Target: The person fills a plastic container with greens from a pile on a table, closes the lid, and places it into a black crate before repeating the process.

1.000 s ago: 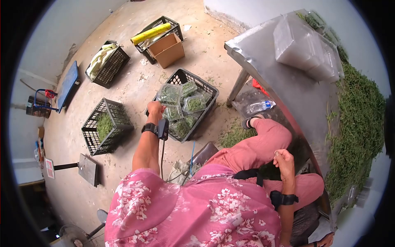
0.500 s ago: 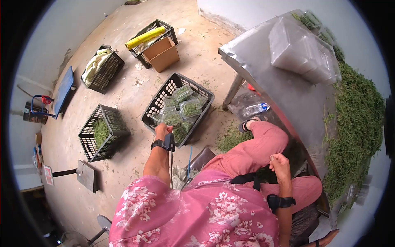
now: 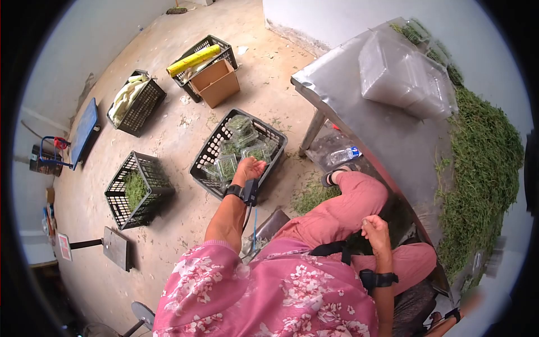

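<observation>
My left hand (image 3: 250,169) is over the near side of a black plastic crate (image 3: 197,175), its fingers loosely bent and apart, with no held thing showing. Close by its fingertips is a clear plastic box (image 3: 256,151) filled with green sprigs. Another such box (image 3: 227,166) lies to the left of the hand, and several more fill the crate; some are partly covered by the hand. Away from the crate, my right hand (image 3: 376,233) hovers near my bent knee, its fingers curled in with nothing visible in them.
A metal table (image 3: 410,132) on the right bears stacked clear boxes (image 3: 393,73) and a heap of green sprigs (image 3: 477,168). Other crates stand on the left, one with greens (image 3: 135,190), one with pale long vegetables (image 3: 128,100). A scale (image 3: 116,248) and a cardboard box (image 3: 216,84) are on the floor.
My left hand has moved right and slightly up across the crate. A box of greens now shows where the hand was. My right hand has stayed curled near the knee.
</observation>
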{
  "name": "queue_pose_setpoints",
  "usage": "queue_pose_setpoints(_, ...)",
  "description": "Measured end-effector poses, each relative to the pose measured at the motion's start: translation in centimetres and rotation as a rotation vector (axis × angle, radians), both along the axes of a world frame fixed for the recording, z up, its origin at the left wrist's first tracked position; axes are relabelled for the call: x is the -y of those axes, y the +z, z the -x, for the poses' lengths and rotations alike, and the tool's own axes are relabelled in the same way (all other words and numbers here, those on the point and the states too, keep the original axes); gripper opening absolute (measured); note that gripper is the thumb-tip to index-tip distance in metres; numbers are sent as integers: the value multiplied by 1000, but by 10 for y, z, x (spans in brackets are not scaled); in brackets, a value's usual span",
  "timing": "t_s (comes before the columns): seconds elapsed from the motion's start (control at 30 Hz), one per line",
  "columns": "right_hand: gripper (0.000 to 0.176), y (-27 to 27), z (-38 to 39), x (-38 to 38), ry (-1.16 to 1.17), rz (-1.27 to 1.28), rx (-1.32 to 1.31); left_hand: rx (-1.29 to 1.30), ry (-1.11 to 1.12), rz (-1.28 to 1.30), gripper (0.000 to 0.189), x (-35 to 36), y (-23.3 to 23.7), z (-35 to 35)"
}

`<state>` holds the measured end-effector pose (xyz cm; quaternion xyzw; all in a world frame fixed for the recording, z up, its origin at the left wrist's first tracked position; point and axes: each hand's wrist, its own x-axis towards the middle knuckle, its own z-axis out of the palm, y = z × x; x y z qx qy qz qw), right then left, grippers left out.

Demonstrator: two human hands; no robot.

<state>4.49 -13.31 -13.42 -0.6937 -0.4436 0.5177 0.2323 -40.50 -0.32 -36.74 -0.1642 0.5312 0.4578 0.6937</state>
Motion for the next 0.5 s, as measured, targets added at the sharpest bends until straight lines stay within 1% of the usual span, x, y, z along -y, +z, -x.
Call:
queue_pose_setpoints(0.03,12,-1,0,1,6,-6,1,21,-98,19,27,4,1,-16)
queue_pose_setpoints(0.07,12,-1,0,1,13,-12,2,-23,-181,11,25,8,1,-33)
queue_pose_setpoints(0.1,11,-2,0,2,19,-19,2,-68,-264,4,24,13,13,-53)
queue_pose_setpoints(0.2,11,-2,0,1,10,-11,5,-41,-451,-132,21,25,61,-95)
queue_pose_setpoints(0.3,11,-3,0,1,12,-39,5,-114,-588,-194,20,23,103,-127)
queue_pose_setpoints(0.33,11,-3,0,1,16,-37,1,-138,-632,-249,19,22,123,-136)
queue_pose_setpoints(0.47,13,4,-1,0,44,-65,1,-363,-822,-464,17,15,193,-173)
queue_pose_setpoints(0.5,14,7,-2,0,58,-79,3,-399,-858,-568,17,14,203,-180)
